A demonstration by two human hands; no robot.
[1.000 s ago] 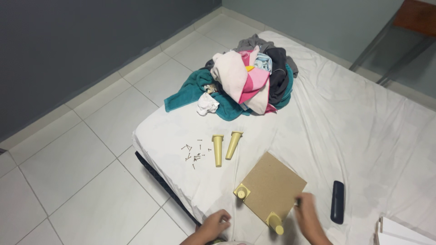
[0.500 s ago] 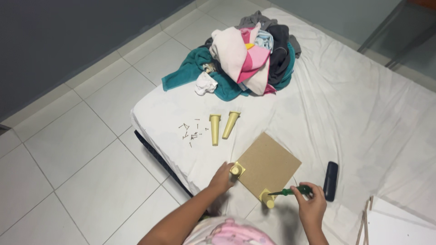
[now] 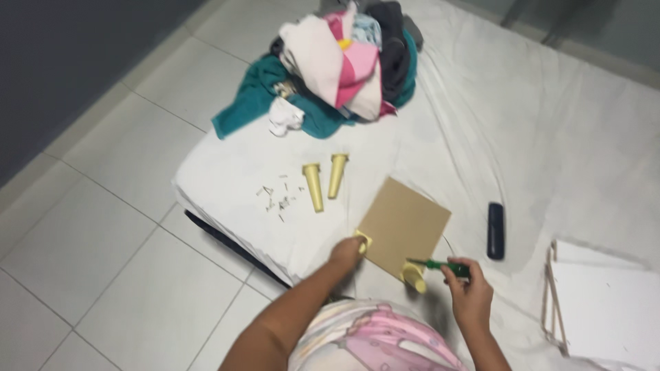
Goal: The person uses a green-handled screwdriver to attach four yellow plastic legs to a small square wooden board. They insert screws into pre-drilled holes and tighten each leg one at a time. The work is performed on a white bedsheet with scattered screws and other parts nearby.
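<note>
Driving the green-handled screwdriver [image 3: 440, 264], gripped in closed right hand [image 3: 471, 292] fingers, toward the yellow leg [image 3: 413, 277] at the brown board [image 3: 404, 225] edge on the bed [image 3: 522, 130], left hand [image 3: 347, 251] clamping the other corner leg [image 3: 362, 240]: I'd keep the shaft square, board pinned flat.

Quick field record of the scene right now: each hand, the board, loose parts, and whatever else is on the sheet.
left hand: on a yellow leg at the board's corner
right hand: holds green screwdriver, tip near second fitted leg
board: brown, flat on white sheet
loose parts: two yellow legs, screws
other: clothes pile, dark remote
</note>
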